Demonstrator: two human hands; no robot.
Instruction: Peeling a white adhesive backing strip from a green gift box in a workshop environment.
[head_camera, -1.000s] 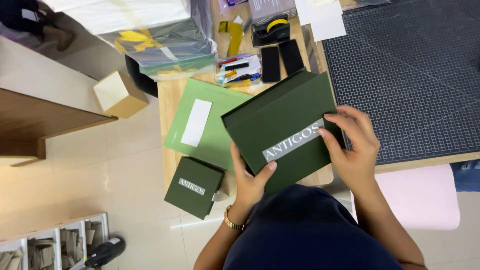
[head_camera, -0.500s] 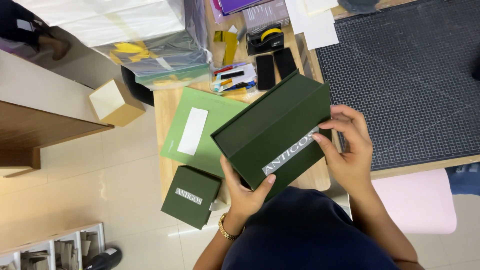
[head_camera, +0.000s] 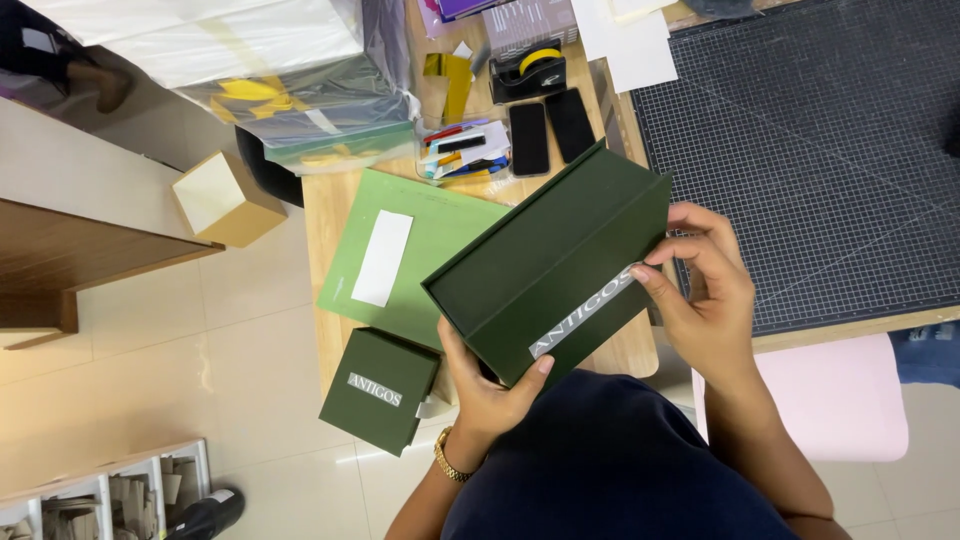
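- So, head view: dark green rigid box (head_camera: 555, 265) held tilted above the worktop (head_camera: 625, 350); left hand (head_camera: 490, 385) grips its near edge, right hand (head_camera: 705, 290) pinches the end.
- Looks stiff, light, smooth-faced — probably best gripped by its edges.

green folder (head_camera: 440, 235), two phones (head_camera: 548, 132), cutting mat (head_camera: 800, 150)

box underside: the large dark green box (head_camera: 550, 265) is hiding it.
left palm: the left hand (head_camera: 490, 385) is tucking it beneath the box.
cutting mat (head_camera: 800, 150): the frame's right edge is cutting it off.
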